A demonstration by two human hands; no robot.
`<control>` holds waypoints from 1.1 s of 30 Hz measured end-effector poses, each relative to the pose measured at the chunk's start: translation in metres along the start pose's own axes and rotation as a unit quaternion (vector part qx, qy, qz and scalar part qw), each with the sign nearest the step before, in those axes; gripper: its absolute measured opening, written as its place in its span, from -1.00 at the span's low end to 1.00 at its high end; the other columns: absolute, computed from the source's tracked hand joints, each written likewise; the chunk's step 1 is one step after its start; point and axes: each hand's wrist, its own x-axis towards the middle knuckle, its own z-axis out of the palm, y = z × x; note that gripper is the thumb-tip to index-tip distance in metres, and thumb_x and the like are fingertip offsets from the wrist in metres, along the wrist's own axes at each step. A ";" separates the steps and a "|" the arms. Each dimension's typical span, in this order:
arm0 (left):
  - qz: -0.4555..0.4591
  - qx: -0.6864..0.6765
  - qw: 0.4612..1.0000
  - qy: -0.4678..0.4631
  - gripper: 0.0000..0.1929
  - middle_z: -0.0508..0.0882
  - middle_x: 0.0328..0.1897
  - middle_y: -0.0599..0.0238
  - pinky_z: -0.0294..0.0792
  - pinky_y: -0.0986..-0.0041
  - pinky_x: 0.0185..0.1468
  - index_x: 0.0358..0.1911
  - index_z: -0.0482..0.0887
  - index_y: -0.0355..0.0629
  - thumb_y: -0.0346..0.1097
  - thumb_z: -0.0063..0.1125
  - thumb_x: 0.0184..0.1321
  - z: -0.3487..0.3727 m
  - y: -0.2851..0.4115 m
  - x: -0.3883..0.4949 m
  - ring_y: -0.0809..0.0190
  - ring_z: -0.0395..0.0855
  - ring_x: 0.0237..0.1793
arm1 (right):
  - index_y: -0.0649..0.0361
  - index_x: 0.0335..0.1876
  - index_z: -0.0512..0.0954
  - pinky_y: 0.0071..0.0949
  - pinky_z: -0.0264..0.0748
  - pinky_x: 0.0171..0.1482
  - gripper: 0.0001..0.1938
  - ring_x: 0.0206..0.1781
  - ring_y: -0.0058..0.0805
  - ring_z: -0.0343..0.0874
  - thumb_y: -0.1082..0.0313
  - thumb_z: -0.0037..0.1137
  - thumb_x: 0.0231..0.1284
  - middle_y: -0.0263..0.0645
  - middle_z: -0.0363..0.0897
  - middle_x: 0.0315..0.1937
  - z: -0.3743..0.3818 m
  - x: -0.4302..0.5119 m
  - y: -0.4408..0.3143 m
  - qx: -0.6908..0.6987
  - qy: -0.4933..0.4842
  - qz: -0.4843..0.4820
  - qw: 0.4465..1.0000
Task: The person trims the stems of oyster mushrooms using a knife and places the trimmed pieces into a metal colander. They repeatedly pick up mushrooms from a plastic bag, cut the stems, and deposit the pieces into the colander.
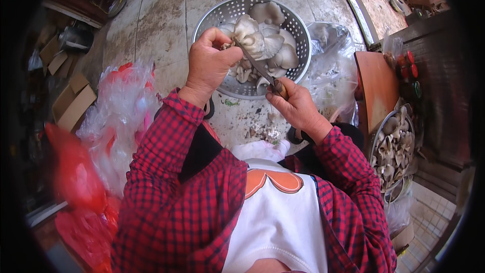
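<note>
My left hand (213, 58) pinches the base of an oyster mushroom cluster (253, 38) above a perforated metal colander (301, 32). My right hand (293, 104) grips the wooden handle of a small knife (259, 67). The blade points up and to the left, with its tip close to my left fingertips at the stem end. Whether the blade touches the stem cannot be told. More grey oyster mushrooms (284, 57) lie in the colander below. Dark crumbs and pale trimmings (271, 132) are scattered on the floor between my feet.
Clear plastic bags (117, 117) and red plastic bags (79, 174) are piled at the left, near an open cardboard box (74, 100). Another clear bag (326, 64) lies right of the colander. A wooden board (379, 87) and a second container of oyster mushrooms (394, 144) stand at the right.
</note>
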 end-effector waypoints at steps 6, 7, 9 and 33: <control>0.022 0.040 0.999 0.006 -0.79 0.57 -0.51 0.48 0.37 0.61 -0.36 -0.46 0.54 -0.20 -0.42 0.36 -0.13 0.007 -0.011 0.036 0.51 0.45 -0.45 | 0.23 -0.14 0.50 -0.16 0.50 -0.28 -0.71 -0.35 0.06 0.62 0.15 0.22 0.28 0.02 0.58 -0.45 -0.014 0.043 -0.005 -0.083 0.029 -0.005 0.996; 0.024 0.049 0.998 0.005 -0.79 0.57 -0.51 0.47 0.36 0.60 -0.36 -0.46 0.53 -0.20 -0.41 0.36 -0.13 0.009 -0.017 0.040 0.51 0.44 -0.45 | 0.23 -0.16 0.50 -0.14 0.50 -0.28 -0.70 -0.34 0.08 0.62 0.13 0.21 0.28 0.03 0.58 -0.45 -0.016 0.049 -0.003 -0.096 0.033 0.000 0.995; 0.025 0.069 0.997 0.004 -0.78 0.57 -0.52 0.47 0.36 0.60 -0.37 -0.48 0.53 -0.20 -0.40 0.36 -0.14 0.015 -0.034 0.045 0.50 0.44 -0.46 | 0.24 -0.20 0.49 -0.13 0.50 -0.28 -0.70 -0.34 0.09 0.62 0.12 0.20 0.28 0.05 0.58 -0.46 -0.019 0.060 0.001 -0.093 0.015 0.033 0.995; -0.053 -0.082 0.995 -0.018 -0.85 0.67 -0.37 0.29 0.57 0.51 -0.37 -0.29 0.54 -0.18 -0.55 0.18 0.09 0.010 -0.045 0.072 0.35 0.64 -0.47 | 0.28 -0.16 0.55 -0.40 0.48 -0.27 -0.72 -0.39 -0.54 0.47 0.18 0.24 0.30 -0.28 0.55 -0.50 -0.030 0.069 0.024 0.083 -0.063 0.123 0.987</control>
